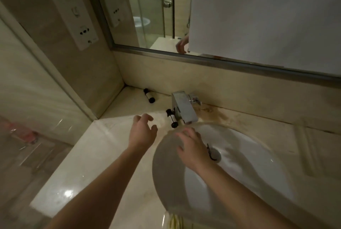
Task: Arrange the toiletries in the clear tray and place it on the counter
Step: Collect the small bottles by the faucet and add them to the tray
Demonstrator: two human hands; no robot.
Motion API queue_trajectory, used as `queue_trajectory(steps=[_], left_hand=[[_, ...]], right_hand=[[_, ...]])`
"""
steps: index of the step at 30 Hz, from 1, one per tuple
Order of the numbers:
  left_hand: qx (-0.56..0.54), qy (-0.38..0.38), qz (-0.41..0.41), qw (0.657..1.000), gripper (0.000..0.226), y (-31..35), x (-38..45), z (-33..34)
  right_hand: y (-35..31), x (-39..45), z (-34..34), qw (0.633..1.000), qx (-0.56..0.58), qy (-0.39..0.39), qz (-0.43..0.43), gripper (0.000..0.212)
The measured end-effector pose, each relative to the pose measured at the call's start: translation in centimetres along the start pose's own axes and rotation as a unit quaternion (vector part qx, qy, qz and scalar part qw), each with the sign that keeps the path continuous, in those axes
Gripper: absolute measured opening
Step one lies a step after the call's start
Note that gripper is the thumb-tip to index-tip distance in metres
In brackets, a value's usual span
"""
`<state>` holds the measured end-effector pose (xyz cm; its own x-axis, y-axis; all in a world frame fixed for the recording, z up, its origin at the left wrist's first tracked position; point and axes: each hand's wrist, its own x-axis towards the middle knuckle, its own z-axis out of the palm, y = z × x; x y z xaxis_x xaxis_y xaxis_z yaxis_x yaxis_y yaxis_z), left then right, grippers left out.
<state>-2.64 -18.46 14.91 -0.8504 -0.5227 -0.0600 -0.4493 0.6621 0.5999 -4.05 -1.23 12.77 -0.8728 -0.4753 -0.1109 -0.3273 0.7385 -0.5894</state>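
Two small toiletry bottles with black caps lie on their sides on the beige counter (103, 155). One bottle (149, 95) rests in the back corner near the wall. The other bottle (171, 118) lies just left of the tap. My left hand (143, 131) hovers over the counter a short way left of that second bottle, fingers spread, holding nothing. My right hand (191, 145) is over the left rim of the sink (249, 155), fingers apart and empty. No clear tray is in view.
A chrome tap (182, 107) stands behind the basin. The drain (215, 153) has a black stopper. A mirror (203, 16) runs along the back wall above a marble splashback; a socket panel (75, 18) is on the left wall. The counter's left edge drops to the floor.
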Motion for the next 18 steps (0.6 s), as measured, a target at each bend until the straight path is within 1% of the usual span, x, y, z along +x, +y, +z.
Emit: queue_trajectory(steps=[3,5,9,10,12,15,16,18], left_hand=[[0.023,-0.002,0.021,1.0,0.042,-0.9,4.0,0.2],[0.048,-0.021,0.028,0.998,0.05,-1.7,6.5,0.7],[0.094,-0.067,0.035,0.993,0.061,-2.8,11.2,2.1],[0.107,-0.078,0.039,0.99,0.061,-2.8,12.1,2.4],[0.128,-0.099,0.047,0.986,0.057,-2.5,13.5,3.1],[0.147,-0.112,0.054,0.981,0.049,-2.1,15.2,4.2],[0.154,-0.107,0.056,0.981,0.046,-2.0,15.7,4.6],[0.162,-0.086,0.058,0.981,0.039,-1.8,16.5,5.0]], right_hand=[[-1.5,3.7,1.1,0.999,-0.025,0.001,-0.026,0.055],[-2.0,5.6,2.3,0.998,-0.063,-0.006,-0.03,0.057],[-1.7,7.7,4.3,0.992,-0.129,-0.012,0.002,0.054],[-1.5,8.0,4.6,0.989,-0.145,0.002,0.007,0.052],[-1.2,8.5,5.1,0.984,-0.163,0.067,0.005,0.045],[-1.0,9.3,6.0,0.977,-0.164,0.134,-0.001,0.019],[-0.8,9.6,6.2,0.975,-0.17,0.145,-0.002,0.016],[-0.7,10.0,6.4,0.973,-0.174,0.151,0.003,0.025]])
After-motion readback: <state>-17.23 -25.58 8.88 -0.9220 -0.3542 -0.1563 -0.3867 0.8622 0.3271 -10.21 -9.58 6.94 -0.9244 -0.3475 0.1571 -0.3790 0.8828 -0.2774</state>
